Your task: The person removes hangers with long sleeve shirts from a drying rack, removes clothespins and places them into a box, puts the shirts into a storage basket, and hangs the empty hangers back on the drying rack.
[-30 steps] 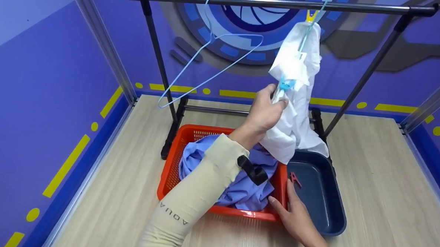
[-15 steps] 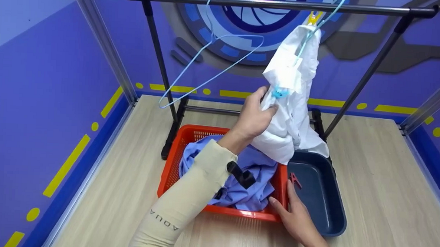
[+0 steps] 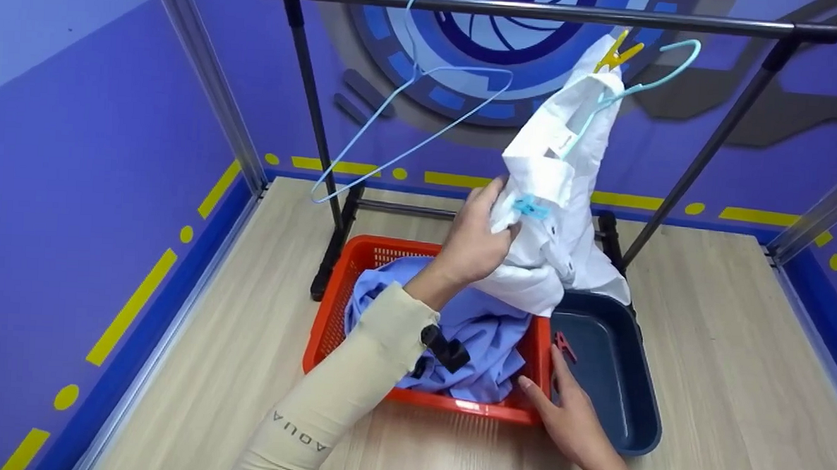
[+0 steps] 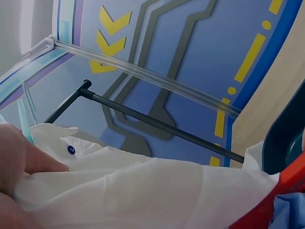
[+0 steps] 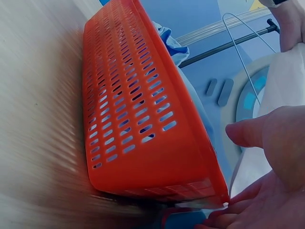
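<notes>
My left hand (image 3: 476,234) grips a bunched white shirt (image 3: 581,150) at its left side; the thumb and finger on the cloth show in the left wrist view. The shirt hangs on a light-blue hanger, whose hook (image 3: 684,49) tilts right, below the rail. A yellow clothespin (image 3: 616,53) sits at the shirt's top and a blue clothespin (image 3: 530,207) pinches its front. My right hand (image 3: 573,415) rests at the right side of a red basket (image 3: 464,406), fingers along the outer wall, thumb extended over the rim. Blue-violet cloth (image 3: 481,344) lies in the basket.
A black garment rack (image 3: 541,11) spans the back, with a blue wire hanger (image 3: 411,150) on its rail. Right of the basket stands a dark basin (image 3: 621,364) with a red clothespin (image 3: 566,347) in it. Printed walls (image 3: 97,143) stand around the wooden surface (image 3: 723,375).
My left hand has moved down and slightly left with the white shirt. The shirt's hanger hook has come off the rail and tipped right. My right hand stays at the basket.
</notes>
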Available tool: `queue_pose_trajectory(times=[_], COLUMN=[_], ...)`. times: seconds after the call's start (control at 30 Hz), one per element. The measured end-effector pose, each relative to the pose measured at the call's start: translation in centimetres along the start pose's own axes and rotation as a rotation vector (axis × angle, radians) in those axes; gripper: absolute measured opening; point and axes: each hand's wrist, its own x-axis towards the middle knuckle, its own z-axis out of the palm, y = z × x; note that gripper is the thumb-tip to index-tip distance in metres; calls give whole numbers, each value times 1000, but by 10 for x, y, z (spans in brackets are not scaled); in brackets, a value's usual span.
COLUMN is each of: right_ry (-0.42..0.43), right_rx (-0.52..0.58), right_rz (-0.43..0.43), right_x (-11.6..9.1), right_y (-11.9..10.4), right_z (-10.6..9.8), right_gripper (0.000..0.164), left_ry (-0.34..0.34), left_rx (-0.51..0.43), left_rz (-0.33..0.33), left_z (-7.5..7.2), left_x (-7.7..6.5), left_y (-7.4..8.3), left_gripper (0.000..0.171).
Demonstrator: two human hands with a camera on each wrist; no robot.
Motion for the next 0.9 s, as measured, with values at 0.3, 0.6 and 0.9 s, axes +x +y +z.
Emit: queue_pose_trajectory(times=[0.3,0.6,0.9], right_ry=[71,117,177], right_rx=[56,11,-4], right_rz=[-106,-75,-99], right_x=[2,6,11], right_y=[1,-3,-9], right_z=[-9,-46,-88], right_gripper=[77,70,71], left_ry=[-8,-51,-50], left_rx=[124,128,159], left_rz=[42,90,157], left_z=[-8,-10,-9], left_x=[-15,-28,-38], left_y=[-14,-29,-36], left_gripper=[75,79,77])
